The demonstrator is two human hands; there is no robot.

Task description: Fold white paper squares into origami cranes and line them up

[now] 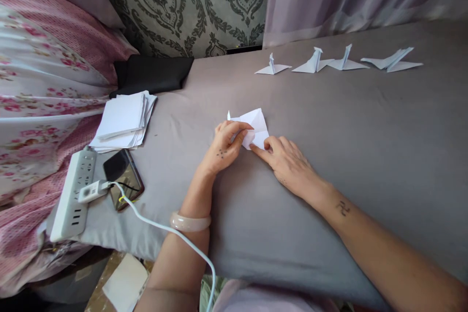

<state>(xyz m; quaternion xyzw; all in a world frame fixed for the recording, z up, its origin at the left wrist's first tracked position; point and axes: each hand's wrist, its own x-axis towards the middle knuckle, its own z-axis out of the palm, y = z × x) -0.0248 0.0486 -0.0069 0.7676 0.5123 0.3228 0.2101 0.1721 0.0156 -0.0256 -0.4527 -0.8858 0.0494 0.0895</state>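
Observation:
A partly folded sheet of white paper [258,121] lies on the grey cloth surface, with creases running across it. My left hand [228,144] pinches its near left part between thumb and fingers. On the right, my right hand [283,156] has its index finger and thumb on the near right edge of the same paper, the other fingers curled in. A narrow white point of paper sticks up just beyond my left hand. Part of the paper is hidden under my fingers.
Several folded paper birds [315,61] stand in a row at the back right. To the left are a stack of white paper [122,117], a black folded cloth [153,73], a phone [123,179] and a power strip [71,195]. A white cable [164,226] crosses over my left forearm.

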